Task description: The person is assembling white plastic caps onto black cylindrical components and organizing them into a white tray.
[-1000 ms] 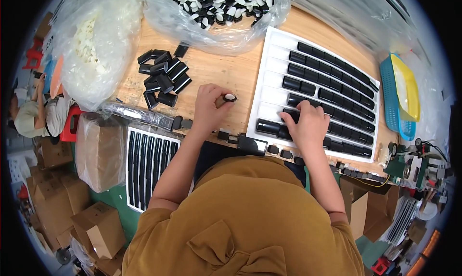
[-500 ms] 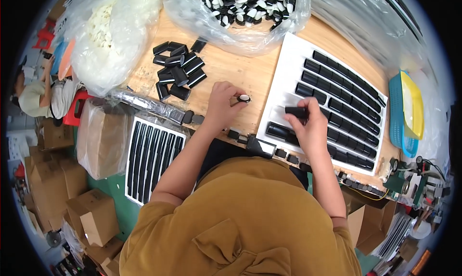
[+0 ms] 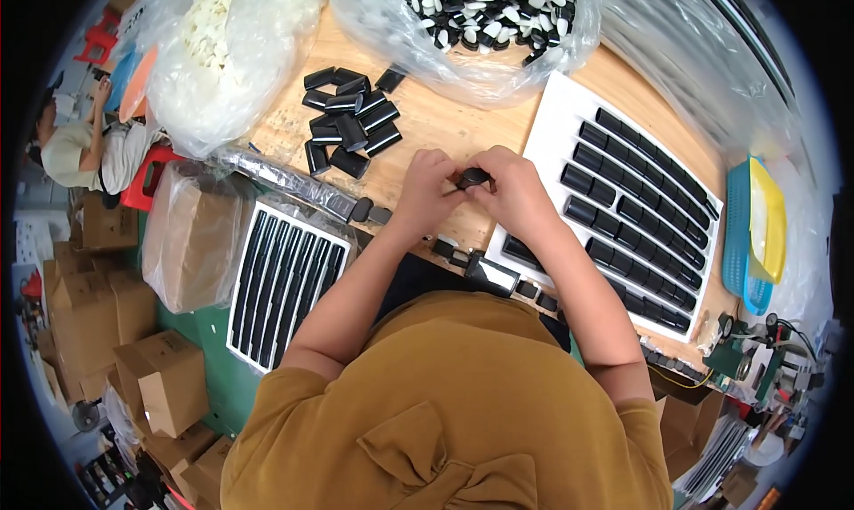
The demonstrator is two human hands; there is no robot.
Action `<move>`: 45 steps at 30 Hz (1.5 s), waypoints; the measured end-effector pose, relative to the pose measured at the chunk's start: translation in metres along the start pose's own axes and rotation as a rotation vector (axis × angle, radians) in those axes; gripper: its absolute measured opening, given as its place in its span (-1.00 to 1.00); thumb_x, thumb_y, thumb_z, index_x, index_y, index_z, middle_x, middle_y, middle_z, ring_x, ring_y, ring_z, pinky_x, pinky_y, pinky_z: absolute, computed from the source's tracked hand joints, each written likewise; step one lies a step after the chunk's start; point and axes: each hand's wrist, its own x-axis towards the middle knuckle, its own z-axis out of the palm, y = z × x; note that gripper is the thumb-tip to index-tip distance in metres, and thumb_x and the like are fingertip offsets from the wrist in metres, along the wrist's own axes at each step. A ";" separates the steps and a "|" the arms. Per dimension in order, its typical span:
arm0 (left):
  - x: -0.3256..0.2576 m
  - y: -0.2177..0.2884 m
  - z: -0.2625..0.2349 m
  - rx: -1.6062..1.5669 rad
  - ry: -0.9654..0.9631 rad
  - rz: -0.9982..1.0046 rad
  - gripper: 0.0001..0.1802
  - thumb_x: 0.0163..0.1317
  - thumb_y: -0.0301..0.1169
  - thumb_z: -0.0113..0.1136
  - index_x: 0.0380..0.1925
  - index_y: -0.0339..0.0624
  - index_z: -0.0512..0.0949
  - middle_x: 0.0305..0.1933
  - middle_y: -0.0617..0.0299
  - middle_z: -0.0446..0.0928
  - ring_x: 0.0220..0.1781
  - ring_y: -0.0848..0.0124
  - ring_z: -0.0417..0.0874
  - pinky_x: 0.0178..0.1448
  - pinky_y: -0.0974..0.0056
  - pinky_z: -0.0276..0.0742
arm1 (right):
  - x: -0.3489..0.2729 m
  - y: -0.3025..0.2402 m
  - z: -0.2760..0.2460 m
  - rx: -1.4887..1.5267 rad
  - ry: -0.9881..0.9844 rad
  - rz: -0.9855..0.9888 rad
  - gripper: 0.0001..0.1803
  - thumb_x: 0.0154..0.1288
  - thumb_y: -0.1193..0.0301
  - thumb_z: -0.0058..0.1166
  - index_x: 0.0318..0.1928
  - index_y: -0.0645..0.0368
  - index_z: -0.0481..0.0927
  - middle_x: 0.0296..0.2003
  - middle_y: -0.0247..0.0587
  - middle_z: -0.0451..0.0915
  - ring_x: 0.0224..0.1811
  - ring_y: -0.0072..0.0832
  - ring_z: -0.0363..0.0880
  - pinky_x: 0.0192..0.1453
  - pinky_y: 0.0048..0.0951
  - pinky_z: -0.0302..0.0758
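My left hand [image 3: 431,191] and my right hand [image 3: 509,190] meet over the wooden table, fingers closed in a pinch. Between their fingertips is a small black oval piece [image 3: 473,177], partly covered by the fingers. Just right of my right hand lies a white tray [image 3: 544,136] with rows of short black tubes [image 3: 636,240]; my right forearm crosses its near left corner. A loose pile of black tubes [image 3: 351,132] lies beyond my left hand.
At the back, a clear bag [image 3: 480,87] holds many black-and-white oval pieces; another bag [image 3: 209,43] holds white ones. A blue basket [image 3: 737,234] stands right of the tray. Below the table's left edge is a second filled tray [image 3: 286,287]. A person [image 3: 71,158] sits far left.
My right hand has left a black tube in a tray row and moved left to my left hand. The left hand's small piece, white side up before, now shows black. The view has shifted slightly.
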 end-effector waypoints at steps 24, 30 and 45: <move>-0.002 -0.001 0.001 0.016 -0.002 -0.027 -0.66 -0.15 -0.47 0.50 -0.29 -0.15 0.65 -0.32 0.22 0.48 -0.12 0.15 0.45 -0.02 0.14 0.41 | 0.003 0.005 0.000 -0.169 -0.046 -0.053 -0.68 -0.02 0.54 0.38 -0.17 0.15 0.68 -0.35 -0.06 0.53 -0.29 -0.05 0.59 -0.21 -0.18 0.53; 0.006 -0.002 -0.012 -0.066 -0.097 -0.056 -0.69 -0.06 -0.51 0.43 -0.23 -0.20 0.65 -0.27 0.17 0.53 -0.12 0.17 0.50 -0.01 0.16 0.43 | 0.002 0.010 0.002 -0.164 -0.016 -0.064 -0.67 -0.03 0.53 0.38 -0.16 0.13 0.68 -0.34 -0.06 0.53 -0.30 -0.06 0.60 -0.21 -0.17 0.53; 0.068 0.015 0.033 0.067 0.053 -0.010 -0.56 0.54 -0.12 -0.26 -0.08 -0.14 0.58 -0.03 0.00 0.46 0.00 0.03 0.36 0.19 0.04 0.20 | 0.007 0.027 0.010 -0.051 0.082 -0.172 -0.80 -0.19 0.50 0.45 -0.45 0.17 0.71 -0.44 -0.13 0.63 -0.43 -0.14 0.62 -0.30 -0.22 0.59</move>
